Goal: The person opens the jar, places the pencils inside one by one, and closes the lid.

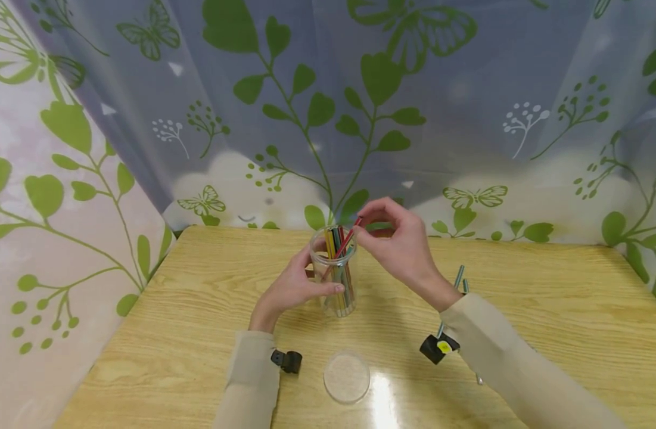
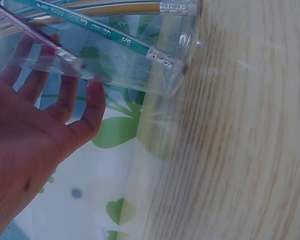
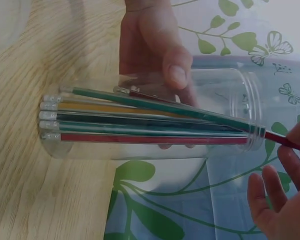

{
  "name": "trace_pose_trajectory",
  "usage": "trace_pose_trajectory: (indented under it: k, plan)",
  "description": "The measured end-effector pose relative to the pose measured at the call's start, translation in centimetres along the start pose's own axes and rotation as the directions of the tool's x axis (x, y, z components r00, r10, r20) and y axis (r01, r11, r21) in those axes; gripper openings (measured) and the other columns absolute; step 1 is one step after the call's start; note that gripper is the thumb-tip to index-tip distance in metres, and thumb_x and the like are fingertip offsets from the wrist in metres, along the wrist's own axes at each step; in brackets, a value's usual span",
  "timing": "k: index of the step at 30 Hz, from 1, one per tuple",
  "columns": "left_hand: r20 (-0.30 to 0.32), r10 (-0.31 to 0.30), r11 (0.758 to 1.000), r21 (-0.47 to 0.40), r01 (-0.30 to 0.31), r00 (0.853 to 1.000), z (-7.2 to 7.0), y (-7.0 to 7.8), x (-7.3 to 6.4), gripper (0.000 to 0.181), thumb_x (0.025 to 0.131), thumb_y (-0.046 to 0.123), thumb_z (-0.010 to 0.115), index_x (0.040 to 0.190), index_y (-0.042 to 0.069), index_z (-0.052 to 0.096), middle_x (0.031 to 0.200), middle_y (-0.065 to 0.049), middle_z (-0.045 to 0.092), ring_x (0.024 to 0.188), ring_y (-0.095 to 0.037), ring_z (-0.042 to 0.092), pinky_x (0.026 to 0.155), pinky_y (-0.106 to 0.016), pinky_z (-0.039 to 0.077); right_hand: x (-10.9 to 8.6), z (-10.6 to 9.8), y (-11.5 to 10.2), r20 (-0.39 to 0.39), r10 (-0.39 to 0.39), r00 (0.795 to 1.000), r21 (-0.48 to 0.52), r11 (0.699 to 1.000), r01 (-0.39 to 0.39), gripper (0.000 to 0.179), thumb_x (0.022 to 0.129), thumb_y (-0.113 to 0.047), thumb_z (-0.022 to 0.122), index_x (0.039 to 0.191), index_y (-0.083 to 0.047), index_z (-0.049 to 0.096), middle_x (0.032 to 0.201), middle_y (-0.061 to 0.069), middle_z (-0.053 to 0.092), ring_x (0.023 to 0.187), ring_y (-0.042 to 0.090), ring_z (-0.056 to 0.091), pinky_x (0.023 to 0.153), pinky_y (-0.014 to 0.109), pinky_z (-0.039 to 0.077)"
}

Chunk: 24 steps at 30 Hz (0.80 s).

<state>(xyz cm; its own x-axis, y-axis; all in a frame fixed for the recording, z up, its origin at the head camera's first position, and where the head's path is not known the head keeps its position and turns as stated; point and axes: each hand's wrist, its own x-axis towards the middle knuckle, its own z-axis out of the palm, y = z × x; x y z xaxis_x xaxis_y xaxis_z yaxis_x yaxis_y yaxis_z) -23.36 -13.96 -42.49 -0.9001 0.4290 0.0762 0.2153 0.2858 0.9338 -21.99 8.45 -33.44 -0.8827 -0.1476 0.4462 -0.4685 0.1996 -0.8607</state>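
My left hand [image 1: 290,289] grips a clear plastic jar [image 1: 326,301] round its side, holding it upright over the wooden table. Several pencils stand inside, eraser ends down: yellow, red, dark green and teal ones. Between thumb and fingers, my right hand [image 1: 405,247] pinches the upper end of a red pencil [image 1: 349,239] that slants out of the jar mouth. Its eraser end is inside the jar in the right wrist view, partly behind a leaning green pencil [image 3: 155,104]. The left wrist view shows a teal pencil [image 2: 97,27] marked HB through the jar wall.
A round clear lid [image 1: 347,377] lies on the table [image 1: 188,333] in front of the jar. Teal pencils [image 1: 459,275] lie partly hidden under the right forearm. A patterned curtain [image 1: 317,149] hangs behind the table's far edge.
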Motion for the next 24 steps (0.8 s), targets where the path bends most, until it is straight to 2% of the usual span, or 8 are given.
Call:
trace_pose_trajectory:
  k: [11, 18, 24]
  plan:
    - [0.014, 0.032, 0.999, -0.014, -0.031, 0.999, -0.11, 0.01, 0.08, 0.086, 0.083, 0.026, 0.086, 0.154, 0.038, 0.038, 0.153, 0.003, 0.046, 0.132, -0.027, 0.049, 0.099, -0.046, 0.05, -0.23, 0.35, 0.43, 0.171, 0.031, 0.985, -0.174, 0.985, -0.001, 0.012, 0.093, -0.016, 0.075, 0.104, -0.016, 0.072, 0.102, -0.001, 0.075, 0.101, 0.016, 0.07, 0.093, 0.04, 0.059]
    - [0.022, 0.039, 0.999, -0.029, -0.039, 0.999, -0.13, -0.2, 0.2, 0.085, 0.084, 0.024, 0.085, 0.154, 0.038, 0.039, 0.147, 0.004, 0.051, 0.13, -0.025, 0.051, 0.098, -0.046, 0.052, -0.21, 0.5, 0.46, 0.208, 0.042, 0.977, -0.223, 0.975, 0.005, 0.01, 0.095, -0.019, 0.072, 0.104, -0.016, 0.074, 0.104, -0.003, 0.077, 0.105, 0.018, 0.07, 0.097, 0.046, 0.057]
    - [0.029, 0.054, 0.998, -0.036, -0.053, 0.998, -0.07, -0.44, 0.18, 0.084, 0.084, 0.02, 0.084, 0.153, 0.036, 0.039, 0.145, 0.0, 0.053, 0.128, -0.027, 0.052, 0.097, -0.046, 0.053, -0.48, 0.47, 0.54, 0.231, 0.058, 0.971, -0.262, 0.965, 0.004, 0.012, 0.096, -0.019, 0.068, 0.104, -0.016, 0.076, 0.113, 0.0, 0.076, 0.113, 0.021, 0.068, 0.097, 0.043, 0.058]
